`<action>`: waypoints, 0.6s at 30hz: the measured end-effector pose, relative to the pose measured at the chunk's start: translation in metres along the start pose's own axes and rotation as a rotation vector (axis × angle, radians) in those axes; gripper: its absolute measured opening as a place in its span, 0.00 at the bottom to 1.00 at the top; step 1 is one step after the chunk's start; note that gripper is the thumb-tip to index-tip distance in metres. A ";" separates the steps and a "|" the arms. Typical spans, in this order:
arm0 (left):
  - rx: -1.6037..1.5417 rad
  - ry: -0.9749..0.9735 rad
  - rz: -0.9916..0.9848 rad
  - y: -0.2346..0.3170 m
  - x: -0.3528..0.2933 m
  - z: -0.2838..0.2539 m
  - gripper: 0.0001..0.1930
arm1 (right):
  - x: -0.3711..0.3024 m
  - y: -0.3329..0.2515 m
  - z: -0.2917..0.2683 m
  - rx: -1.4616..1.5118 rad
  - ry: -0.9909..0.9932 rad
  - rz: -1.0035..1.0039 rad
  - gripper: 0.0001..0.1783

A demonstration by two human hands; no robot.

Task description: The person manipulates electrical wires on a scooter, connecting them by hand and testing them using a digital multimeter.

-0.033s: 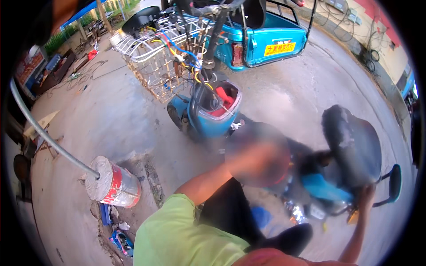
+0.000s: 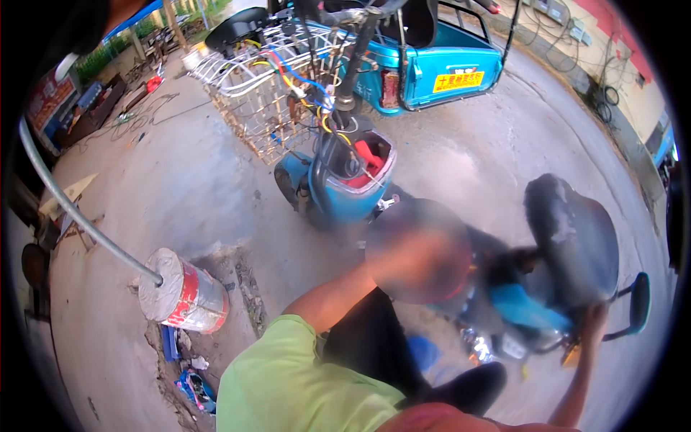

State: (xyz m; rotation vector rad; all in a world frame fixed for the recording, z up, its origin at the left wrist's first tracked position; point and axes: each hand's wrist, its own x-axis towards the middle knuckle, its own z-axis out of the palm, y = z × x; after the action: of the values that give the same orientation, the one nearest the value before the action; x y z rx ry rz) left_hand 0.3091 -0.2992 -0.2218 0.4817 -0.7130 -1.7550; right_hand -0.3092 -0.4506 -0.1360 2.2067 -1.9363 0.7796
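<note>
A blue electric scooter stands before me, its front body [image 2: 344, 194] holding something red in an open compartment. Loose coloured wires [image 2: 317, 93] hang at its steering column, beside a rusty wire basket [image 2: 266, 115]. The worn black seat [image 2: 576, 237] is at the right, above a blue side panel [image 2: 529, 308]. My left hand [image 2: 417, 258] reaches to the scooter's middle; a round blur hides its fingers and whatever it touches. My right hand [image 2: 594, 318] is closed at the scooter's rear rail, just below the seat and near a black padded backrest [image 2: 638, 304].
A concrete-filled bucket [image 2: 191, 295] with a metal pole [image 2: 86, 223] stands at left, by a broken strip of ground with litter. A blue cargo vehicle [image 2: 453, 72] is parked behind the scooter. Something blue [image 2: 423, 353] lies near my knees.
The view has shifted very slightly, so the background sits a little further right. Both hands keep their places on the scooter.
</note>
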 end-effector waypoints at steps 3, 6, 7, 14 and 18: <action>-0.221 0.054 -0.008 0.018 -0.024 0.022 0.16 | 0.014 0.014 0.002 -0.038 -0.055 0.083 0.18; -0.091 0.033 0.097 0.025 -0.040 0.034 0.17 | 0.018 0.011 0.011 0.060 0.014 0.011 0.18; -0.031 0.023 0.135 0.027 -0.045 0.039 0.18 | 0.017 0.007 0.013 0.125 0.109 -0.062 0.18; 0.351 -0.061 0.221 0.033 -0.048 0.082 0.18 | 0.012 -0.014 -0.005 0.041 0.115 -0.164 0.26; 0.594 -0.016 0.193 0.041 -0.045 0.131 0.18 | -0.020 -0.102 -0.041 0.495 -0.105 0.095 0.29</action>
State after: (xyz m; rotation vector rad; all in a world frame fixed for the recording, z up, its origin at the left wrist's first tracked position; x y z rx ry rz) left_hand 0.2668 -0.2353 -0.0998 0.7684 -1.2573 -1.3506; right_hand -0.2255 -0.3976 -0.0836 2.4714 -2.0875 1.3049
